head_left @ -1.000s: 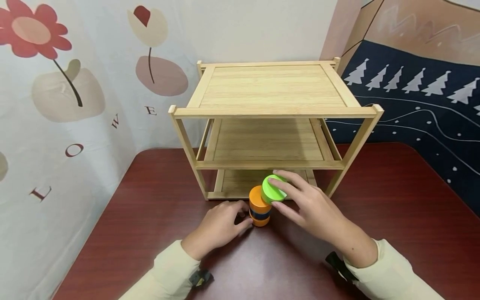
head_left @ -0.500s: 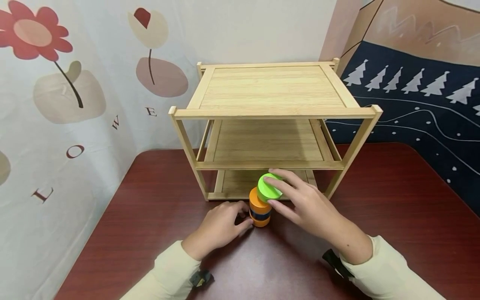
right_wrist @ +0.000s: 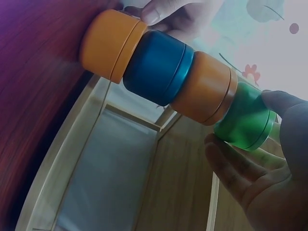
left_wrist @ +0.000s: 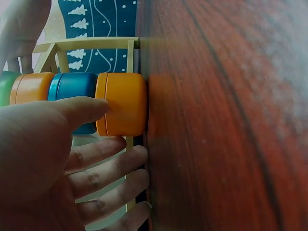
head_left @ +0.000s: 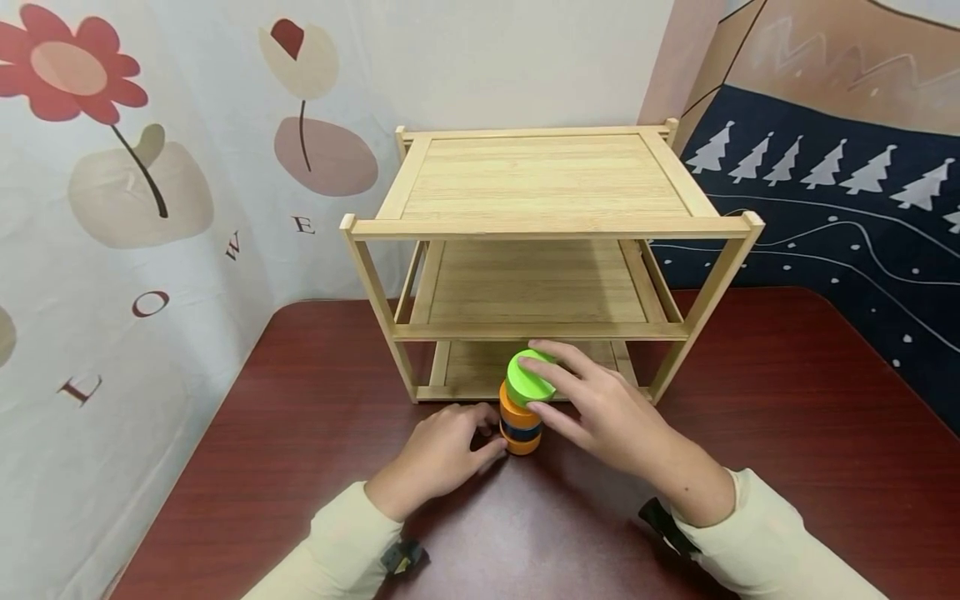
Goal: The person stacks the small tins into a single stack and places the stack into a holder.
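Observation:
A column of small round lidded jars stands on the table. At its base is an orange jar, with a dark blue jar on it and another orange jar above that. Topmost is a green jar, set slightly off line from the column and seemingly touching the orange jar beneath. My right hand grips the green jar, thumb on one side and fingers on the other. Low down, my left hand holds the bottom orange jar lightly between thumb and index finger; its other fingers extend beyond.
Right behind the jars stands a three-tier wooden rack. The dark red table extends to both sides. A printed cloth hangs at the left and back, and a dark blue tree-patterned one at the right.
My right hand has moved left with the green jar, bringing it more nearly over the upper orange jar. My left hand stays at the bottom jar.

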The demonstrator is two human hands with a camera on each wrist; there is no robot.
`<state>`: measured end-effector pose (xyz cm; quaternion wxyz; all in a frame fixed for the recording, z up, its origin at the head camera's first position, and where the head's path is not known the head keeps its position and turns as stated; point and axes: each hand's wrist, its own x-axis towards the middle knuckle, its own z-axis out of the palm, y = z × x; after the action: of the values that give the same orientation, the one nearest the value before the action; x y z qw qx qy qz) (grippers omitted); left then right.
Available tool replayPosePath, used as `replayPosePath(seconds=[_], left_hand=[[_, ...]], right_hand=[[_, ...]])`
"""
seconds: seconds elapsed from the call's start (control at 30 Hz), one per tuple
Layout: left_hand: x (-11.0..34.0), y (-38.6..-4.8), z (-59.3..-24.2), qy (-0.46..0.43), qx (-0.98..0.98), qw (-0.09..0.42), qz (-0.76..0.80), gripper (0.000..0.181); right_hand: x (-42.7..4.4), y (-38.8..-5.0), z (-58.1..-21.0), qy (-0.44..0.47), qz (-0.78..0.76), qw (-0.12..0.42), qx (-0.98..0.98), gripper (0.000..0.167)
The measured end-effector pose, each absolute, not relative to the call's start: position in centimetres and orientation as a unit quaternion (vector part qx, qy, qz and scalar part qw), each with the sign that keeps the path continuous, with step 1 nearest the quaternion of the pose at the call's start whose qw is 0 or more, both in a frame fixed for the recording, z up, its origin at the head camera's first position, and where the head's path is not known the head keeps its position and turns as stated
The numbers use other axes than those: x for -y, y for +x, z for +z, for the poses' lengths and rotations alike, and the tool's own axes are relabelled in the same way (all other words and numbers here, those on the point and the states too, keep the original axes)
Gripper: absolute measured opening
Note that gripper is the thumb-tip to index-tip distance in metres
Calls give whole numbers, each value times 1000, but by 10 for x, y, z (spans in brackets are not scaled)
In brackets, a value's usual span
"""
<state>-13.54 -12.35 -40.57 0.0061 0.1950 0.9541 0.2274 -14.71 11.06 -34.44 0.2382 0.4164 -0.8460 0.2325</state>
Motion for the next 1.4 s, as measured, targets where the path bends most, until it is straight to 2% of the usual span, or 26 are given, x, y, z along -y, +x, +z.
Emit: replayPosePath(seconds=[0.53,1.4], left_hand=[[124,-135,-407,196,-954,0,225,22],[124,-136,-408,200,-953,-10,227,22]], right_hand=[[-106,-146,-345,404,229,206,861,48],[-105,-146,-348,409,235,211,856,52]])
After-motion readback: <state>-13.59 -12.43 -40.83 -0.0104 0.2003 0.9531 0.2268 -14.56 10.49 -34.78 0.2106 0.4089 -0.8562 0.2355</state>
